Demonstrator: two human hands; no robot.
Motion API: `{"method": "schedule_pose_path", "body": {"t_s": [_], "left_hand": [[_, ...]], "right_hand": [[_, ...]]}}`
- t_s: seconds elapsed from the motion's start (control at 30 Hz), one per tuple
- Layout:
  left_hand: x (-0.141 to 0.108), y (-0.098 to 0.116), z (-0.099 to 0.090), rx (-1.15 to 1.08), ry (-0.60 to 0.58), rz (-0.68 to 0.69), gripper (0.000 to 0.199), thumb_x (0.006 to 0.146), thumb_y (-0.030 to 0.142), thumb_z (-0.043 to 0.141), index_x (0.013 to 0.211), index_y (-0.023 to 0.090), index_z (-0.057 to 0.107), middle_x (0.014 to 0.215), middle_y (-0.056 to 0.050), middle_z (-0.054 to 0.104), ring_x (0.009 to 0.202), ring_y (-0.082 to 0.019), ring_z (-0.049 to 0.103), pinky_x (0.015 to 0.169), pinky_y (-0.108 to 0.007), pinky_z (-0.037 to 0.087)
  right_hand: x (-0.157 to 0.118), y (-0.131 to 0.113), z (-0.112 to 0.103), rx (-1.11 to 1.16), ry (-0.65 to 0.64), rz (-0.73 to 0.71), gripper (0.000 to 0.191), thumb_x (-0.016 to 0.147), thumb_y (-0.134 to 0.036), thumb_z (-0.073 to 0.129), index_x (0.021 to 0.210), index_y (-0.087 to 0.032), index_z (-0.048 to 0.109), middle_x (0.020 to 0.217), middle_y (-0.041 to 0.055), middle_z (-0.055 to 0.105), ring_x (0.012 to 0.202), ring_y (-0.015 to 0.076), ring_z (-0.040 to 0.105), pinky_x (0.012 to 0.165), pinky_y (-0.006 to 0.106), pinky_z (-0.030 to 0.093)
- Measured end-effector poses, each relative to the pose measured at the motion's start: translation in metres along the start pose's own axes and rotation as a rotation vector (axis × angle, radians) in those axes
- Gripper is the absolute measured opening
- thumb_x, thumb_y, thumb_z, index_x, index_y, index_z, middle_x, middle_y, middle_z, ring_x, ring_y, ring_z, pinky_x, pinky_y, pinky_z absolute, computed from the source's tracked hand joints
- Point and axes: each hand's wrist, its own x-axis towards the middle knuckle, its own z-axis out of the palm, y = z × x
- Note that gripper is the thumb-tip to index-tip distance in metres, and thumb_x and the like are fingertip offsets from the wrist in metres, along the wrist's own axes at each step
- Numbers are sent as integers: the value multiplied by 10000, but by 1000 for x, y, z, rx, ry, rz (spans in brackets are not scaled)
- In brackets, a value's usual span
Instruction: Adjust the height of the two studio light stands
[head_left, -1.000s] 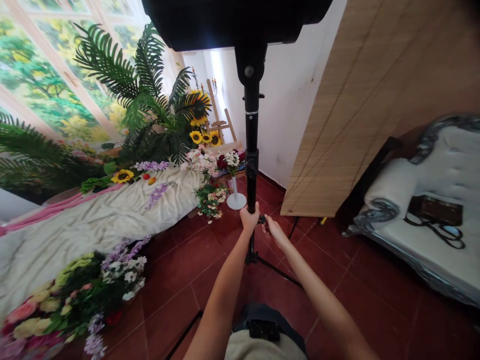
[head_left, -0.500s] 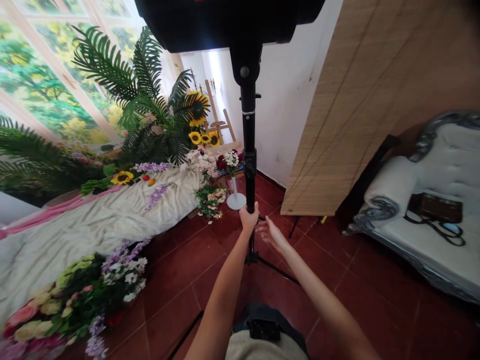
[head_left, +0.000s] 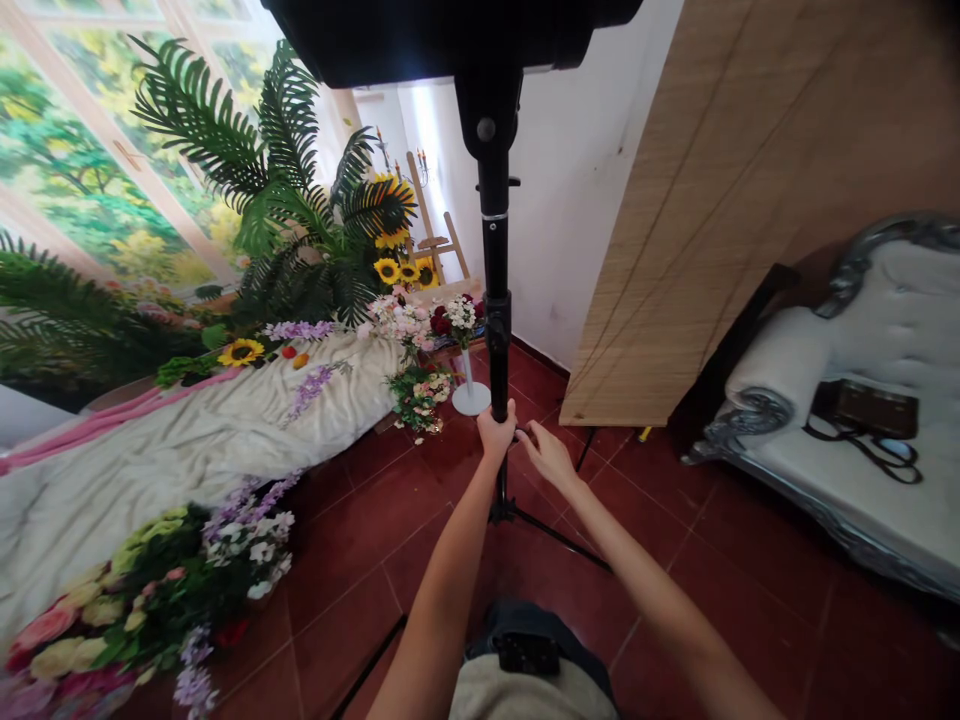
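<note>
A black light stand [head_left: 497, 260] rises upright before me, with a large dark lamp head [head_left: 450, 35] at its top. My left hand [head_left: 496, 432] is wrapped round the pole, low on its thick part. Just to the right of the pole, my right hand [head_left: 546, 455] has its thumb and fingers pressed on a small knob [head_left: 520, 432] that sticks out from the stand. The fingers partly cover this knob. Below my hands the stand's thin legs spread over the red tiles.
A bed-like surface with cream cloth [head_left: 330, 400], flowers [head_left: 97, 620] and palm leaves [head_left: 292, 200] lies left. A white flower stand [head_left: 471, 398] is behind the pole. Right are a bamboo blind [head_left: 645, 250] and a pale sofa [head_left: 862, 470] with a brown bag [head_left: 877, 410].
My right hand's fingers have closed from a looser spread onto the knob. My left hand still holds the pole. The whole view has shifted slightly.
</note>
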Motion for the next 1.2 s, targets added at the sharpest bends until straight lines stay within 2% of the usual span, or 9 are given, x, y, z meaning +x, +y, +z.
{"method": "schedule_pose_path", "body": {"t_s": [0.1, 0.23, 0.37, 0.57, 0.7, 0.83, 0.93, 1.03, 1.2], "left_hand": [[1, -1, 0, -9, 2, 1, 372, 734, 510, 578, 579, 172, 557, 531, -21, 575, 498, -125, 559, 516, -225, 437], [1, 0, -1, -20, -13, -6, 379, 720, 519, 591, 586, 165, 560, 525, -22, 575, 491, -122, 556, 506, -219, 434], [1, 2, -3, -23, -24, -10, 390, 718, 527, 592, 580, 165, 551, 535, -22, 578, 492, -118, 550, 490, -214, 423], [-2, 6, -5, -48, -26, -52, 418, 690, 548, 614, 565, 163, 507, 499, 1, 515, 442, -99, 497, 432, -199, 372], [-4, 8, -5, -2, -2, -12, 404, 701, 536, 609, 582, 167, 496, 504, 27, 450, 465, -90, 468, 459, -195, 357], [-6, 11, -6, 22, 54, 28, 342, 709, 505, 617, 727, 171, 550, 605, 22, 497, 560, -99, 484, 561, -203, 396], [-8, 12, -5, -10, 73, -6, 348, 693, 491, 642, 808, 173, 561, 655, 13, 531, 606, -110, 503, 601, -211, 412], [-8, 13, -3, -42, 63, -51, 347, 666, 482, 669, 780, 169, 570, 673, 5, 556, 638, -116, 521, 622, -213, 422], [-13, 10, -11, -203, -69, -92, 358, 657, 443, 691, 840, 146, 611, 804, -47, 636, 711, -138, 582, 673, -240, 464]], "right_hand": [[8, 8, 1, -60, 7, -144, 368, 911, -501, 333, 922, -223, 574, 926, 72, 625, 823, 211, 584, 682, 292, 429], [14, 17, 8, -101, 59, -249, 414, 926, -466, 316, 846, -195, 619, 858, 83, 647, 806, 196, 590, 700, 267, 428], [14, 19, 21, -6, 132, -163, 454, 927, -460, 316, 779, -175, 637, 729, 72, 654, 645, 175, 589, 599, 236, 388], [13, 20, 30, 246, 102, -37, 493, 911, -486, 330, 731, -159, 653, 573, 12, 582, 531, 147, 514, 522, 220, 319], [15, 20, 31, 275, 131, -11, 546, 896, -513, 333, 526, -155, 513, 476, -21, 425, 469, 97, 357, 490, 221, 243], [18, 21, 32, 264, 132, 5, 568, 885, -554, 314, 475, -171, 401, 455, -37, 326, 469, 81, 278, 478, 228, 196], [18, 22, 34, 277, 121, 6, 569, 880, -567, 310, 482, -172, 406, 455, -36, 340, 464, 80, 281, 478, 231, 203], [18, 22, 34, 299, 128, -8, 563, 885, -558, 309, 506, -164, 446, 474, -23, 400, 470, 85, 313, 492, 227, 233], [18, 21, 33, 292, 113, -14, 588, 883, -575, 283, 568, -150, 540, 510, 8, 492, 495, 107, 372, 499, 221, 266]]}}
